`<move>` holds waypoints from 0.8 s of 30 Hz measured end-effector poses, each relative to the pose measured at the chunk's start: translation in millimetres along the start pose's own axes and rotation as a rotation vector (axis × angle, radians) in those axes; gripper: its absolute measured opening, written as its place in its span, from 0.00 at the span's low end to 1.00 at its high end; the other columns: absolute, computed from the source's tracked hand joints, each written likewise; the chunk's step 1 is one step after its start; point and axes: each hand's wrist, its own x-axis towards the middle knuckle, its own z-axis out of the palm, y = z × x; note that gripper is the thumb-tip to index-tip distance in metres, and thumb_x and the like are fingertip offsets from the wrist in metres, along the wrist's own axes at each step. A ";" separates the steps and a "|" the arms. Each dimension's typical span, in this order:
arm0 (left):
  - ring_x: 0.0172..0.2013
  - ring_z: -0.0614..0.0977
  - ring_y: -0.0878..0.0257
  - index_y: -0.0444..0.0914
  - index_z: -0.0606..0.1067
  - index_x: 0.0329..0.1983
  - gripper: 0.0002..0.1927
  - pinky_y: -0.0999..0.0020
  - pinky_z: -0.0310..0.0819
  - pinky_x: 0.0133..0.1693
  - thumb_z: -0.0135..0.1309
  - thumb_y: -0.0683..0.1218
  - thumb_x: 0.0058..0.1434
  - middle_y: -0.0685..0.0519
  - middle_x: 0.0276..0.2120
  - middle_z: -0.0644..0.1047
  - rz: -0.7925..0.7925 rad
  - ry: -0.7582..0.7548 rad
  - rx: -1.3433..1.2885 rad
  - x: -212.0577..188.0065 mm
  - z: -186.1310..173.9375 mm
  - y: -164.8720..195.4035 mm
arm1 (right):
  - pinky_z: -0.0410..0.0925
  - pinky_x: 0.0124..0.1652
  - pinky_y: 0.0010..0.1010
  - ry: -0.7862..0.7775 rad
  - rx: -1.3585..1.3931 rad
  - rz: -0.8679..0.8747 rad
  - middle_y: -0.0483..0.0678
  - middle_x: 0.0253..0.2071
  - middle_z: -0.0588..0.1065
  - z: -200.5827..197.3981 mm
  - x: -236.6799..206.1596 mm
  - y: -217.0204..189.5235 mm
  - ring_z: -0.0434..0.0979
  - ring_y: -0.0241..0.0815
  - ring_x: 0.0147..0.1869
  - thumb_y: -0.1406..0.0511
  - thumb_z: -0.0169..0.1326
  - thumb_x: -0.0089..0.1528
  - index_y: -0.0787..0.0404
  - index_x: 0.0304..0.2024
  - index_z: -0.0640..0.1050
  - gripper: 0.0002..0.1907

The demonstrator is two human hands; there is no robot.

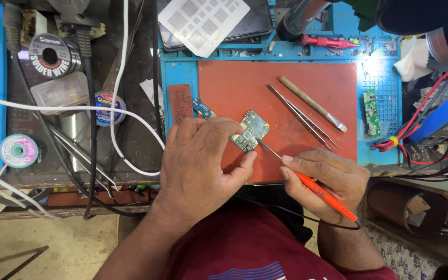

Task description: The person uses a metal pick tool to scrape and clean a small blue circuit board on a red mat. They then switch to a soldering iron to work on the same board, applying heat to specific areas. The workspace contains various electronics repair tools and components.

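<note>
My left hand (203,161) rests on the red work mat (307,83), fingers pinning a small blue circuit board (250,129) by its left side. My right hand (322,179) grips an orange probe (323,196) like a pen. Its metal tip touches the board's lower right edge. A black lead runs from the probe's rear end under my right wrist.
Tweezers (302,116) and a flat spudger (312,103) lie on the mat to the right. A small green board (372,111) sits on the blue mat (180,70). Solder wire spools (53,54), white and black cables and a stencil (203,21) crowd the bench at left and top.
</note>
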 end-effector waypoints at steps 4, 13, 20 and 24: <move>0.46 0.77 0.54 0.40 0.72 0.50 0.24 0.54 0.68 0.48 0.69 0.49 0.54 0.54 0.44 0.78 0.009 0.011 0.001 0.1 -0.2 0.3 | 0.72 0.32 0.23 0.044 -0.007 -0.032 0.51 0.32 0.79 0.4 -1.0 1.3 0.81 0.37 0.32 0.74 0.65 0.55 0.66 0.40 0.82 0.10; 0.46 0.77 0.55 0.41 0.73 0.50 0.24 0.55 0.67 0.48 0.69 0.49 0.54 0.55 0.44 0.78 0.011 0.010 0.004 0.2 -0.2 -0.6 | 0.73 0.33 0.23 0.041 0.006 -0.035 0.50 0.33 0.80 0.6 -2.4 2.5 0.82 0.37 0.33 0.74 0.66 0.55 0.65 0.41 0.82 0.11; 0.46 0.77 0.54 0.41 0.73 0.50 0.24 0.55 0.67 0.48 0.69 0.49 0.54 0.54 0.44 0.78 -0.002 -0.002 0.000 -0.8 -0.2 -0.4 | 0.73 0.32 0.23 0.012 0.010 -0.072 0.50 0.32 0.80 -0.4 -0.8 5.0 0.82 0.37 0.33 0.74 0.66 0.55 0.65 0.42 0.82 0.12; 0.47 0.77 0.54 0.40 0.73 0.50 0.24 0.55 0.67 0.48 0.69 0.49 0.53 0.54 0.45 0.78 0.006 0.006 0.000 -0.1 -0.7 -0.1 | 0.73 0.33 0.23 0.041 0.001 -0.056 0.51 0.33 0.80 0.3 -2.0 5.2 0.83 0.38 0.34 0.74 0.66 0.54 0.65 0.42 0.83 0.12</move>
